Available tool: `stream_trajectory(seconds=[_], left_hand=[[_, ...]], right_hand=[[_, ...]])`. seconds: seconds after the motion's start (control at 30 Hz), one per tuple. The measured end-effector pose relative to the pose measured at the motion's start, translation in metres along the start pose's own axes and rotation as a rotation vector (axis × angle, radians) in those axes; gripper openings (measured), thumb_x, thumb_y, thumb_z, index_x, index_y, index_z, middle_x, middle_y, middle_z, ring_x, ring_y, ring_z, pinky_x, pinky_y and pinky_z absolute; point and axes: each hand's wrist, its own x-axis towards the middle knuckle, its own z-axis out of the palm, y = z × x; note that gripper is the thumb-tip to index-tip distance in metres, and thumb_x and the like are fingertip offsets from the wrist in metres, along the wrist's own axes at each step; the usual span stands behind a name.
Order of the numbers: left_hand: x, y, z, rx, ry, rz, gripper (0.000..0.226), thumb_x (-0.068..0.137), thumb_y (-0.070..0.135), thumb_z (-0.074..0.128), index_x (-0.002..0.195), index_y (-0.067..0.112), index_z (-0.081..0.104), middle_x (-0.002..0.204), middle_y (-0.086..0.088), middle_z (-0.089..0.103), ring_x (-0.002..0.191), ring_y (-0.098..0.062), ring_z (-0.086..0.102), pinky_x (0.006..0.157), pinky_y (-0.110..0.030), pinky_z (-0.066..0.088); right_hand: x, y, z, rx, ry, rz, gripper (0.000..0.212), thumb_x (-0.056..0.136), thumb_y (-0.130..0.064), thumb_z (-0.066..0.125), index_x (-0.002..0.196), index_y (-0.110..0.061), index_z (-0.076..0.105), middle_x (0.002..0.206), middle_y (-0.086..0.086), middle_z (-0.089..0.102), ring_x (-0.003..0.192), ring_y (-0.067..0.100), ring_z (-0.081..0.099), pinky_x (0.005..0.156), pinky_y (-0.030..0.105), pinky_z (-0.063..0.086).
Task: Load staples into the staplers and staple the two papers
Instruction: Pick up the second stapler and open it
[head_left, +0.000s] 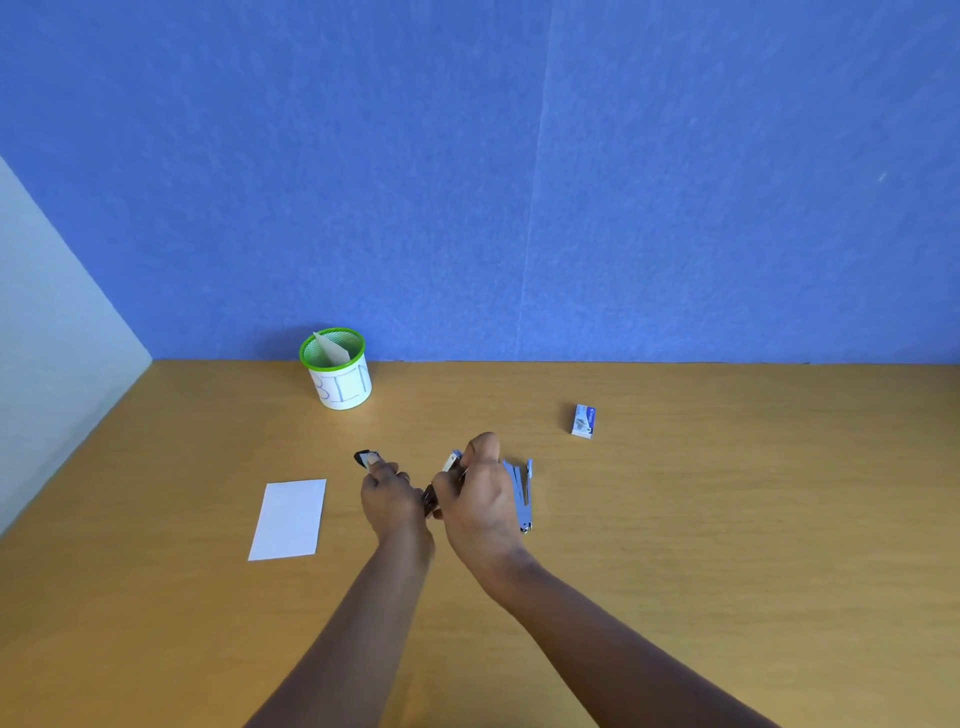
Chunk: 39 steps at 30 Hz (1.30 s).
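A black stapler (363, 459) lies opened out at the table's middle, its dark tip showing beyond my left hand (390, 499), which grips its body. My right hand (480, 493) is curled around the stapler's raised other arm, pinching something small and pale at its top end (451, 461); whether that is staples or part of the stapler I cannot tell. A light blue stapler (523, 493) lies open just right of my right hand. A small white and blue staple box (584, 421) sits farther right. White paper (289, 518) lies flat to the left.
A green-rimmed mesh cup (337, 370) wrapped in white paper marked "BIN" stands at the back left with a paper scrap inside. The wooden table (727, 519) meets a blue wall behind and a pale wall on the left.
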Motion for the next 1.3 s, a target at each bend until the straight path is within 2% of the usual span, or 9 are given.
stream_trajectory(seconds=[0.07,0.17,0.3,0.4,0.57,0.73,0.93,1.13,1.3], left_hand=[[0.000,0.004,0.000,-0.078,0.013,-0.048,0.037,0.100,0.038,0.030,0.074,0.015,0.043,0.071,-0.001,0.042,0.056,-0.018,0.039,0.053,-0.027,0.038],[-0.001,0.009,-0.001,-0.256,0.011,-0.117,0.039,0.100,0.041,0.031,0.071,0.015,0.040,0.069,-0.002,0.043,0.055,-0.019,0.043,0.051,-0.030,0.043],[-0.003,0.011,-0.003,-0.437,-0.037,-0.175,0.045,0.097,0.049,0.032,0.072,0.013,0.041,0.068,-0.006,0.048,0.059,-0.023,0.054,0.056,-0.034,0.049],[-0.003,0.010,-0.006,-0.494,-0.120,-0.214,0.046,0.096,0.048,0.038,0.071,0.011,0.046,0.069,-0.008,0.052,0.064,-0.025,0.058,0.062,-0.036,0.052],[-0.004,0.006,-0.012,-0.464,-0.167,-0.228,0.020,0.090,0.013,0.057,0.072,0.007,0.051,0.072,-0.008,0.052,0.064,-0.024,0.058,0.047,-0.028,0.057],[-0.006,0.003,-0.017,-0.198,-0.318,-0.303,0.015,0.086,0.003,0.058,0.071,0.002,0.058,0.052,-0.009,0.066,0.041,-0.016,0.063,0.037,-0.021,0.051],[-0.017,-0.005,-0.016,0.336,-0.791,-0.344,0.037,0.095,0.034,0.047,0.084,0.006,0.069,0.071,-0.009,0.073,0.055,-0.021,0.068,0.045,-0.023,0.053],[-0.020,-0.005,-0.010,0.311,-0.908,-0.282,0.037,0.094,0.038,0.044,0.090,0.006,0.063,0.059,-0.001,0.059,0.048,-0.013,0.053,0.046,-0.021,0.043],[-0.018,-0.003,-0.008,0.186,-0.909,-0.259,0.031,0.094,0.035,0.046,0.084,0.010,0.061,0.059,0.001,0.054,0.046,-0.009,0.047,0.043,-0.019,0.039]], right_hand=[[0.001,0.005,-0.001,0.059,0.034,0.012,0.025,0.085,0.000,0.042,0.078,-0.019,0.027,0.079,0.008,0.047,0.072,0.031,0.053,0.063,0.032,0.053],[0.008,0.013,-0.003,0.148,0.131,0.085,0.029,0.088,-0.003,0.044,0.076,-0.025,0.029,0.077,0.000,0.046,0.067,0.015,0.048,0.057,0.008,0.043],[0.019,0.020,-0.005,0.539,0.201,0.309,0.017,0.091,0.000,0.043,0.087,-0.016,0.039,0.091,0.003,0.048,0.078,0.016,0.058,0.076,0.030,0.054],[0.023,0.020,-0.012,0.750,0.238,0.372,0.027,0.093,0.006,0.034,0.084,-0.019,0.040,0.101,0.012,0.049,0.087,0.022,0.064,0.070,0.025,0.053],[0.029,0.018,-0.030,1.019,0.289,0.373,0.023,0.096,0.006,0.035,0.091,-0.017,0.037,0.110,0.021,0.052,0.078,0.017,0.066,0.058,0.018,0.055],[0.035,0.020,-0.051,1.023,0.278,0.350,0.021,0.096,0.004,0.039,0.093,-0.018,0.039,0.086,0.015,0.063,0.074,0.020,0.067,0.064,0.024,0.056],[0.036,0.018,-0.060,0.801,0.156,0.263,0.020,0.095,0.003,0.041,0.096,-0.014,0.051,0.078,0.010,0.065,0.070,0.017,0.069,0.060,0.021,0.057],[0.031,0.014,-0.054,0.682,0.027,0.206,0.021,0.095,0.003,0.041,0.107,-0.007,0.056,0.071,0.009,0.063,0.065,0.017,0.068,0.053,0.026,0.053],[0.032,0.012,-0.048,0.480,0.008,0.161,0.025,0.096,-0.004,0.044,0.115,-0.003,0.059,0.075,0.008,0.066,0.070,0.036,0.062,0.070,0.040,0.052]])
